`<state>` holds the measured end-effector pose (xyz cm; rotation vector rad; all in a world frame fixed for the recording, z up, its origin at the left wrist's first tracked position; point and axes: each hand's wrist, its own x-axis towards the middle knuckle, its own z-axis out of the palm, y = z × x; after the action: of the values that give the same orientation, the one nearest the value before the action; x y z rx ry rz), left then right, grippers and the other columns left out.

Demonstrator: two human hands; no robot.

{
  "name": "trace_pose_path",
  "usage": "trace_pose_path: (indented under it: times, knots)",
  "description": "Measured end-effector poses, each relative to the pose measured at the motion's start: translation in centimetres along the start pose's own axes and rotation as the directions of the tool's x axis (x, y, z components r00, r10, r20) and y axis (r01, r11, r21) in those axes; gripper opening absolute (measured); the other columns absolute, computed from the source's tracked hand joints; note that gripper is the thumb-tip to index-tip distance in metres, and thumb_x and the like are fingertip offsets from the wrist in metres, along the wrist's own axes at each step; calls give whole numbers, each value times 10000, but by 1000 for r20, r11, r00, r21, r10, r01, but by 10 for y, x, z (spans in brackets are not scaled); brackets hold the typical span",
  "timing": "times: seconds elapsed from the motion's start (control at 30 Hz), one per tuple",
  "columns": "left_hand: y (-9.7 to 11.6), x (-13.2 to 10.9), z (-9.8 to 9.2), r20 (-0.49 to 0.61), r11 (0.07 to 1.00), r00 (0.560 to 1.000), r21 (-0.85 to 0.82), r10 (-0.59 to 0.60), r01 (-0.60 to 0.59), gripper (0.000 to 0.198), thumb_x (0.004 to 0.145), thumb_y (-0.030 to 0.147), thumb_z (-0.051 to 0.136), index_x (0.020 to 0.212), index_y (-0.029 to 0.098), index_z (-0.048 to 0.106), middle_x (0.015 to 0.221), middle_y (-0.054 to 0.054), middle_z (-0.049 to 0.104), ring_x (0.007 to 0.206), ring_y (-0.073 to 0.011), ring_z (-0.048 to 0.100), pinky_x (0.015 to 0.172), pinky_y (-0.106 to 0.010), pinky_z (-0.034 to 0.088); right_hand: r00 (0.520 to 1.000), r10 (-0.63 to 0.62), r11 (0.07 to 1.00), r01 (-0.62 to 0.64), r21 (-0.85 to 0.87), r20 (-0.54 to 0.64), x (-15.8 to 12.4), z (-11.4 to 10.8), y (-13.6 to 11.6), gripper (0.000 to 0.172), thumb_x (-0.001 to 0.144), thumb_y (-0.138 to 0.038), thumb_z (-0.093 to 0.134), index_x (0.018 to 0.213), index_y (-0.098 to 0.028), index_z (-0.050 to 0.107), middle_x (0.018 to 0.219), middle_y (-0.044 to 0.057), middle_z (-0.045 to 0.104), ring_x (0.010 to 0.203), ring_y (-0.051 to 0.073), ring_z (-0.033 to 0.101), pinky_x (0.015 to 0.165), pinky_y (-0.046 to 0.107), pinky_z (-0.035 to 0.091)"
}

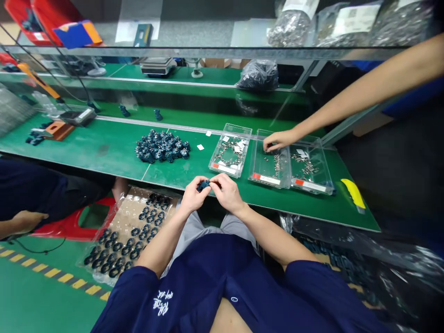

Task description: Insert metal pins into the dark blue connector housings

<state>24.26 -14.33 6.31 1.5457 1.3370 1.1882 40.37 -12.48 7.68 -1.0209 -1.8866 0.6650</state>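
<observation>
My left hand (192, 195) and my right hand (227, 192) meet at the near edge of the green bench (104, 152). Between their pinched fingertips sits a small dark blue plastic part (203, 185). Both hands grip it, fingers curled. Farther back on the bench lies a pile of several similar dark parts (161, 146). To the right of the pile stand clear trays (231, 150) with small metal pieces.
Another person's hand (277, 140) reaches from the right into the middle clear tray (270, 162). A bagged tray of dark ring parts (128, 233) sits by my left knee. A yellow tool (353, 193) lies at the bench's right end. A second person sits at left.
</observation>
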Motion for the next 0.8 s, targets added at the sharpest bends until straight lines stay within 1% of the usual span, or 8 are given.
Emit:
trace_pose_path:
  times: [0.17,0.27,0.33,0.4,0.5,0.63,0.73,0.8]
  knots:
    - [-25,-1,-18,-65,995,997,-101,-32,26,228,807,317,666,997,205,609,966,-27,642,875,-178,609,844,-319,483,991,122,983,-128,128,55,16,36,6,113,900,-287,573,884,-194,635,886,49,628,795,172,596,744,316,502]
    - [-49,5,-44,-156,989,988,-147,-14,-9,235,811,302,673,1017,207,608,1047,-49,645,998,-198,619,928,-347,475,969,186,933,-226,280,162,22,54,12,228,874,-335,616,1058,-202,606,932,39,639,795,153,615,722,297,519]
    - [-69,16,-70,-304,998,952,-60,-20,1,246,806,281,680,1034,207,624,1135,-74,631,1115,-221,590,993,-375,448,939,240,874,-319,366,245,24,59,16,384,858,-362,639,1197,-206,546,934,23,637,751,132,620,683,279,523]
    - [-93,31,-99,-482,992,876,95,-23,79,258,772,258,712,1019,205,658,1179,-93,605,1181,-245,545,1016,-390,430,918,265,844,-369,389,294,21,57,21,440,862,-374,638,1247,-201,514,908,12,628,731,123,623,681,279,528]
    - [-126,57,-137,-635,962,771,175,-52,209,265,759,247,717,1014,188,675,1137,-104,595,1093,-235,553,959,-366,454,898,305,831,-414,373,317,9,40,26,426,871,-380,632,1237,-193,519,876,14,627,728,136,642,681,294,541]
    - [-153,83,-160,-709,933,697,172,-106,317,292,775,249,698,1048,180,619,1043,-61,612,893,-168,567,884,-312,461,859,458,805,-510,304,228,-21,0,42,432,838,-442,672,1181,-195,582,873,45,656,720,173,676,674,333,570]
    - [-161,93,-162,-736,914,671,211,-84,345,308,777,275,716,1030,185,565,995,-29,611,831,-145,570,860,-295,452,772,635,747,-621,238,22,-62,-46,68,447,747,-503,734,1076,-212,652,844,79,688,700,220,695,659,382,588]
    - [-164,98,-162,-747,905,660,224,-78,361,328,760,294,740,997,183,542,948,-16,601,807,-141,574,852,-294,456,666,717,697,-682,223,-207,-101,-84,89,423,675,-532,763,978,-250,678,822,101,702,680,255,700,641,419,589]
